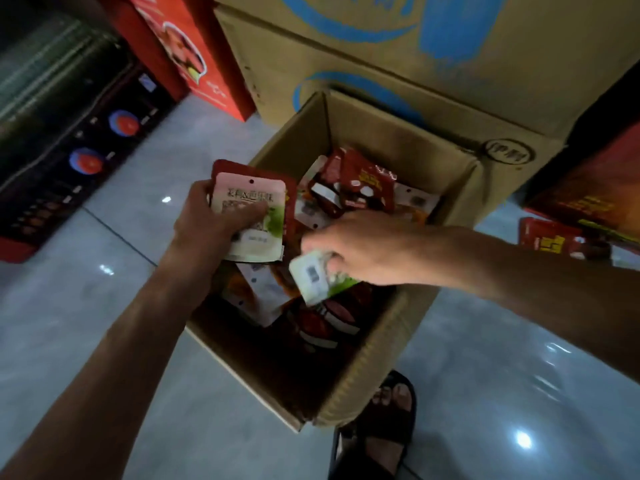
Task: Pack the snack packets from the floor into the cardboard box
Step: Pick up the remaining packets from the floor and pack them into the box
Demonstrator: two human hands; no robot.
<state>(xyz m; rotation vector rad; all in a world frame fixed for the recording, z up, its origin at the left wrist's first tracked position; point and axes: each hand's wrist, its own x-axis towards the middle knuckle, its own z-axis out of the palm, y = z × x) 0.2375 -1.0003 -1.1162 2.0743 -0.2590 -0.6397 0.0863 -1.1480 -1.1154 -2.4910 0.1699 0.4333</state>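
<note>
Glossy grey floor tiles (121, 306) carry an open cardboard box (374, 358). Over its left rim the left hand (211, 220) grips a small stack of snack packets (249, 216), a pale one on top. The right hand (363, 247) pinches a white-and-green packet (311, 275) just above the loose packets (360, 188) inside the box. A red packet (550, 237) lies on the floor at far right.

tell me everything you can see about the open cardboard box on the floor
The cardboard box is plain brown corrugated board, open at the top, standing upright on the pale tiled floor in front of a larger printed carton. It is partly filled with loose snack packets, mostly red and white. The left hand and right hand each hold packets above its opening; neither plainly touches it.
</note>
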